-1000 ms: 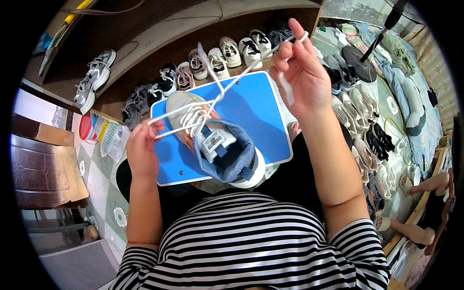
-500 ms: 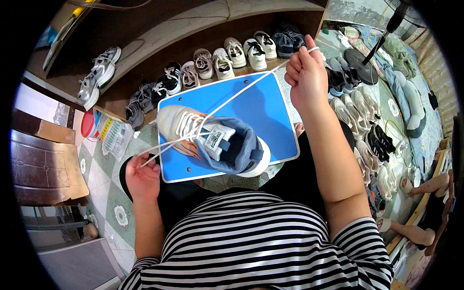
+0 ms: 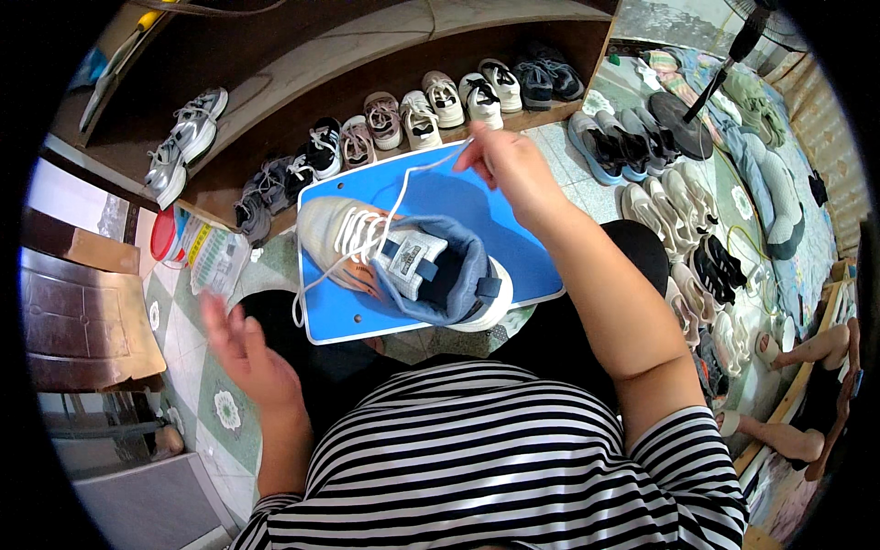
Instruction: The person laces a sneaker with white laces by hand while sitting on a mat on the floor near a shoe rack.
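While our right hand (image 3: 511, 165) pinches one end of the white shoelace (image 3: 396, 197) above the far edge of the flat blue plastic board (image 3: 513, 243), our left hand (image 3: 240, 348) hangs open and empty off the board's near left corner, fingers spread and a little blurred. We see the grey and blue mesh sneaker with a white sole (image 3: 403, 266) lying on its side across the middle of the board, toe toward the left edge. We see the lace's other end dangling loose over that left edge. Beyond the far edge, a row of worn shoes (image 3: 431, 101) lines the brown wooden shelf (image 3: 302, 64).
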`<control>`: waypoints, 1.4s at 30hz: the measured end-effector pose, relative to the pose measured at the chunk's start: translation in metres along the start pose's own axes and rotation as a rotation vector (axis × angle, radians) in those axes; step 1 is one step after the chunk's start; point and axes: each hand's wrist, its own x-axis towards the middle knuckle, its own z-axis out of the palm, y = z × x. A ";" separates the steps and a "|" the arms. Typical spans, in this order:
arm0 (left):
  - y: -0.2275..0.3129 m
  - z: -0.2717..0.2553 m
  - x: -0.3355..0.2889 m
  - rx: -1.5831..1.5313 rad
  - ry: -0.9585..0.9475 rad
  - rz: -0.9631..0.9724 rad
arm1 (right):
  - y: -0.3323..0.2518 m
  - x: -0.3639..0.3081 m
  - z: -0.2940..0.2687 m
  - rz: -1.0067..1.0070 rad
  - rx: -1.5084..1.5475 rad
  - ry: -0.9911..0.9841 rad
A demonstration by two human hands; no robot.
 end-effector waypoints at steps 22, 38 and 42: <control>0.044 0.110 -0.020 0.168 -0.935 0.154 | -0.037 -0.038 -0.013 -0.087 0.101 -0.404; 0.036 0.109 -0.027 -0.049 -0.911 0.078 | -0.023 -0.052 0.015 -0.152 0.184 -0.350; 0.032 0.108 -0.028 -0.022 -0.919 0.090 | -0.020 -0.046 0.006 -0.083 0.074 -0.434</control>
